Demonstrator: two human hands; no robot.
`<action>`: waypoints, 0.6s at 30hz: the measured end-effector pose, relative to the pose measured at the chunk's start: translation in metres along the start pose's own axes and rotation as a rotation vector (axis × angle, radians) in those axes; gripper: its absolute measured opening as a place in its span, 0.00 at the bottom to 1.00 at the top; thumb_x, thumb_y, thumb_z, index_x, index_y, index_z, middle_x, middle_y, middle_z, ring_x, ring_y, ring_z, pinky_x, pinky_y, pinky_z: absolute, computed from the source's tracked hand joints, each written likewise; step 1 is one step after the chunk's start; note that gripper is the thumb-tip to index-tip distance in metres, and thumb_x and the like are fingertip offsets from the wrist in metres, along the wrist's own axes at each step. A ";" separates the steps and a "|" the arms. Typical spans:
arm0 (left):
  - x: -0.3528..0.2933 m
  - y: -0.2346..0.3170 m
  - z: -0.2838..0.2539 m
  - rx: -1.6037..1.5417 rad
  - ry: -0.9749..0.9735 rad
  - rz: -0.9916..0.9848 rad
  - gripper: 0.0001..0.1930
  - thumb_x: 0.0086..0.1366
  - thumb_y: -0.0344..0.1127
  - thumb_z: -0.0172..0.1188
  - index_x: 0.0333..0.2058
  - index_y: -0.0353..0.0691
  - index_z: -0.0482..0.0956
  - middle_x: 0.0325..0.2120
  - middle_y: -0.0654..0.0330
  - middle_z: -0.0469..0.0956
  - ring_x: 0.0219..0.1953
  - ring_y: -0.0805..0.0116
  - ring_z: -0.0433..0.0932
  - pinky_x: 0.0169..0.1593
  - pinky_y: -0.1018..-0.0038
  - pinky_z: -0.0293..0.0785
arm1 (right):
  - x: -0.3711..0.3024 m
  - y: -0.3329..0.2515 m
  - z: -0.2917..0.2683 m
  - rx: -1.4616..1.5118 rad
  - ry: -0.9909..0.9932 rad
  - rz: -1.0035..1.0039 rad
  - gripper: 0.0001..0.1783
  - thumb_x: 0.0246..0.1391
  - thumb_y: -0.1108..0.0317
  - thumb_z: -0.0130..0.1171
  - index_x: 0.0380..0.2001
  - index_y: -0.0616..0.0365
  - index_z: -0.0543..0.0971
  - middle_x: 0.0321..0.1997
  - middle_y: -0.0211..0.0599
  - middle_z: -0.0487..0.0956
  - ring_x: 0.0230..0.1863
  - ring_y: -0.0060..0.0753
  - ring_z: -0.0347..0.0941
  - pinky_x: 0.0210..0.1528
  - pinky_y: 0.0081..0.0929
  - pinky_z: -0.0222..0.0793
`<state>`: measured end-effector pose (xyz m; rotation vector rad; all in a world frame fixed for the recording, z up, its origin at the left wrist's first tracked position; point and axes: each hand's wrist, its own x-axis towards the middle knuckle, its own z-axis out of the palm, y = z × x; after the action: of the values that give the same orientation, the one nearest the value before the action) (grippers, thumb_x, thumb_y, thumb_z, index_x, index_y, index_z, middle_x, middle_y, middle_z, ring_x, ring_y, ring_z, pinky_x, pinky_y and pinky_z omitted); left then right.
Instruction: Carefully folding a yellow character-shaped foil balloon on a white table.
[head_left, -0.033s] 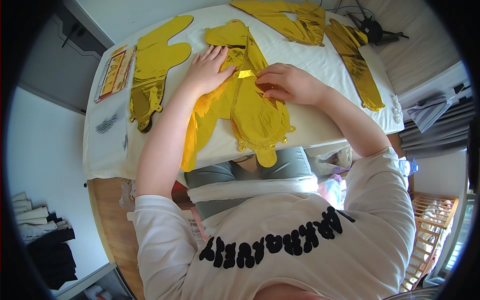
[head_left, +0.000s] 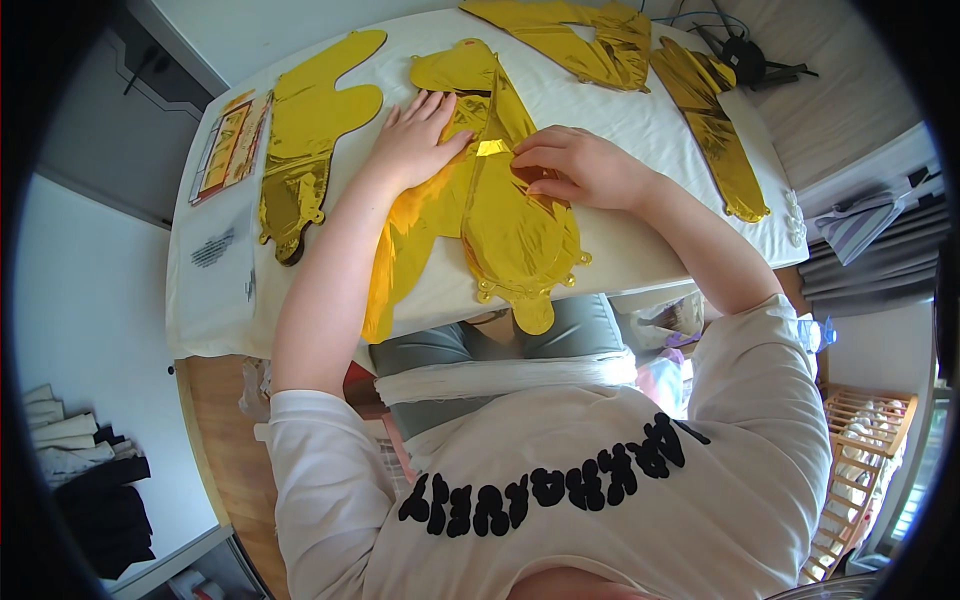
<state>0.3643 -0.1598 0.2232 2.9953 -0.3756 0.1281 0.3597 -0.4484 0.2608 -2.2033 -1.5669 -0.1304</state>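
A flat, uninflated gold foil balloon (head_left: 510, 235) lies folded over itself in front of me, its rounded, tabbed end hanging over the table's near edge. My left hand (head_left: 420, 135) rests palm down on its left part, fingers stretched and spread. At the balloon's right edge, my right hand (head_left: 585, 170) has its fingers and thumb bent around a fold of the foil. Exactly how the fingertips meet the foil is partly hidden. A small bright strip of foil (head_left: 492, 148) shows between the two hands.
The white-covered table (head_left: 400, 40) also bears another gold foil balloon (head_left: 310, 110) at left, a foil piece (head_left: 590, 45) at the back and a narrow one (head_left: 715, 130) at right. Printed sheets (head_left: 230, 145) lie far left; a black device (head_left: 745, 60) with cables stands back right.
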 end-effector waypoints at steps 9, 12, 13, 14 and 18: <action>-0.002 -0.001 0.002 -0.022 0.010 0.003 0.42 0.74 0.66 0.43 0.76 0.44 0.53 0.78 0.60 0.49 0.80 0.63 0.44 0.79 0.55 0.40 | 0.028 0.011 0.009 0.108 0.018 0.174 0.09 0.62 0.67 0.60 0.43 0.56 0.81 0.47 0.41 0.79 0.53 0.48 0.76 0.54 0.40 0.73; -0.003 0.002 -0.001 -0.019 -0.008 -0.001 0.42 0.74 0.66 0.43 0.75 0.43 0.54 0.78 0.59 0.50 0.80 0.62 0.44 0.79 0.55 0.40 | 0.037 0.021 0.023 0.067 0.096 0.223 0.10 0.61 0.67 0.60 0.44 0.56 0.81 0.48 0.41 0.79 0.54 0.48 0.76 0.55 0.40 0.73; -0.004 0.001 -0.002 -0.022 -0.023 -0.005 0.42 0.74 0.66 0.43 0.75 0.43 0.54 0.78 0.59 0.50 0.80 0.62 0.44 0.79 0.55 0.40 | 0.040 0.023 0.026 -0.015 0.096 0.221 0.11 0.62 0.67 0.59 0.46 0.55 0.80 0.50 0.41 0.79 0.55 0.48 0.75 0.57 0.40 0.73; -0.004 0.001 -0.003 -0.018 -0.019 -0.008 0.42 0.74 0.66 0.43 0.75 0.43 0.54 0.78 0.59 0.50 0.80 0.62 0.44 0.79 0.55 0.40 | 0.041 0.023 0.030 -0.016 0.098 0.215 0.11 0.62 0.67 0.59 0.46 0.55 0.80 0.50 0.41 0.79 0.55 0.48 0.75 0.57 0.40 0.73; -0.005 0.002 -0.003 -0.035 -0.030 -0.018 0.42 0.74 0.66 0.43 0.75 0.44 0.54 0.78 0.58 0.49 0.80 0.62 0.43 0.79 0.55 0.39 | 0.038 0.016 0.036 -0.182 0.163 0.191 0.17 0.64 0.64 0.59 0.53 0.59 0.77 0.57 0.43 0.77 0.61 0.49 0.72 0.64 0.41 0.68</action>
<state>0.3590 -0.1597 0.2262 2.9680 -0.3506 0.0746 0.3821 -0.4050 0.2360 -2.4006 -1.2945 -0.3975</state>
